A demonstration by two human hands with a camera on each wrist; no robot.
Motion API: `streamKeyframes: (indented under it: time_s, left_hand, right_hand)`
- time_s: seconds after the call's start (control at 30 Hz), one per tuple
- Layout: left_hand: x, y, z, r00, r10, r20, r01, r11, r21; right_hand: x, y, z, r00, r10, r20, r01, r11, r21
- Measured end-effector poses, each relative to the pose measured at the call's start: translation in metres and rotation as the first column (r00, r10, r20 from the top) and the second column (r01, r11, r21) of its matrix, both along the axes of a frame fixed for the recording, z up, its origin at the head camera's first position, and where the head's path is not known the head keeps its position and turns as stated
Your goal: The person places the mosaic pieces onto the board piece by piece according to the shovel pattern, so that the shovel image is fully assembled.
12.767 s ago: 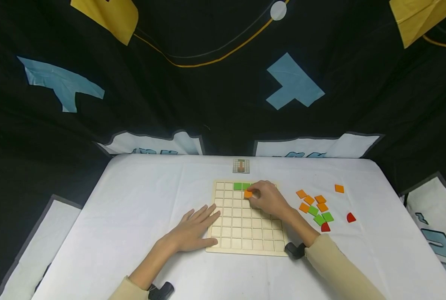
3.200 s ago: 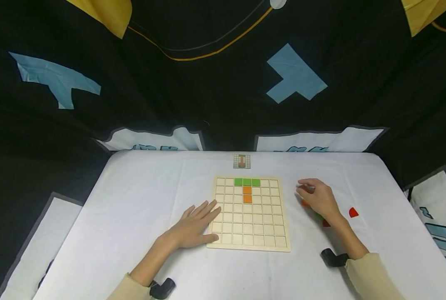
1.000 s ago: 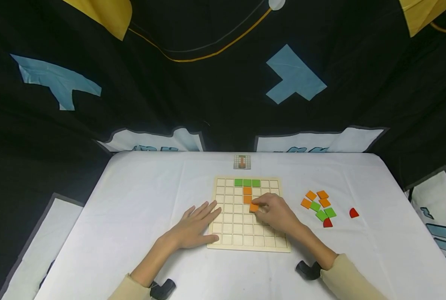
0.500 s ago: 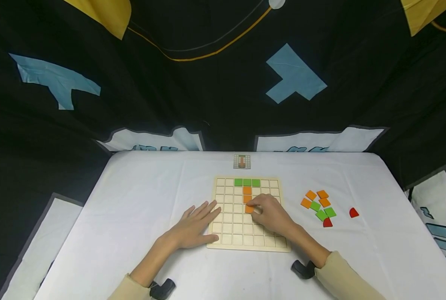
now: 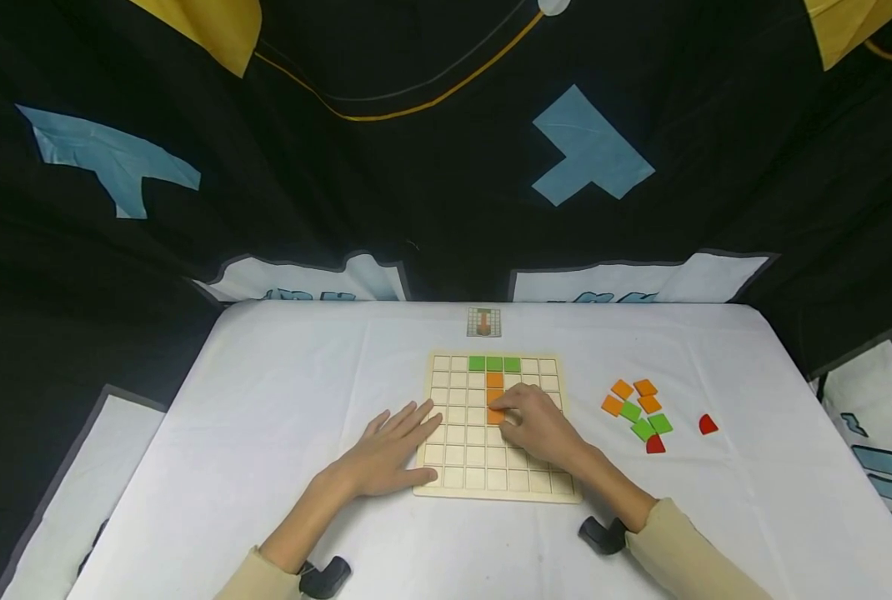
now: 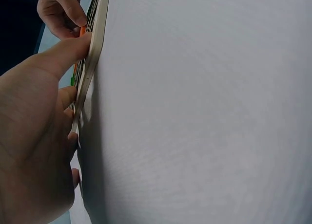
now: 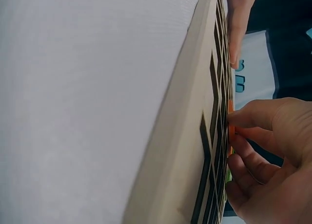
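A wooden grid board (image 5: 464, 483) lies on the white table. Three green tiles (image 5: 494, 364) fill part of its far row, and below the middle one a column of orange tiles (image 5: 494, 381) runs toward the person. My right hand (image 5: 542, 427) pinches the nearest orange square tile (image 5: 495, 418) by its edges, with thumb and fingertips, down at the board's grid. In the right wrist view that orange tile (image 7: 231, 107) shows edge-on. My left hand (image 5: 389, 457) lies with fingers spread over the board's left edge, thumb at the near corner.
Right of the board lie several loose orange squares (image 5: 622, 389), three green squares (image 5: 629, 412) and a red quarter-round tile (image 5: 655, 445). Another red tile (image 5: 708, 424) sits farther right. Behind the board is a small pattern card (image 5: 483, 322).
Since the earliest frame, the far green row shows three tiles and the orange column has grown. In the last second, my right hand moved its orange tile left, in line under the column. Left hand unmoved.
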State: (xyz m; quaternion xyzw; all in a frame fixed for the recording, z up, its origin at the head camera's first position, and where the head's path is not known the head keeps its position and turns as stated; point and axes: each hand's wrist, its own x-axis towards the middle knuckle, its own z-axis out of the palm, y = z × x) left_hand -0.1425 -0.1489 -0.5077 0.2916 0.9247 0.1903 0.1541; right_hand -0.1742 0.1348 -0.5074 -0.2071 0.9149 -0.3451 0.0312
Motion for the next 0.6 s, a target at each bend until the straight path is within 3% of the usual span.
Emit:
streamKeyframes:
  time_s: [0.6]
  left_hand:
    - [-0.0010, -0.0008, -0.0006, 1.000, -0.013, -0.002, 0.013, 1.000, -0.012]
  right_hand:
    - [-0.0010, -0.0003, -0.0016, 1.000, -0.008, 0.011, 0.008, 1.000, -0.008]
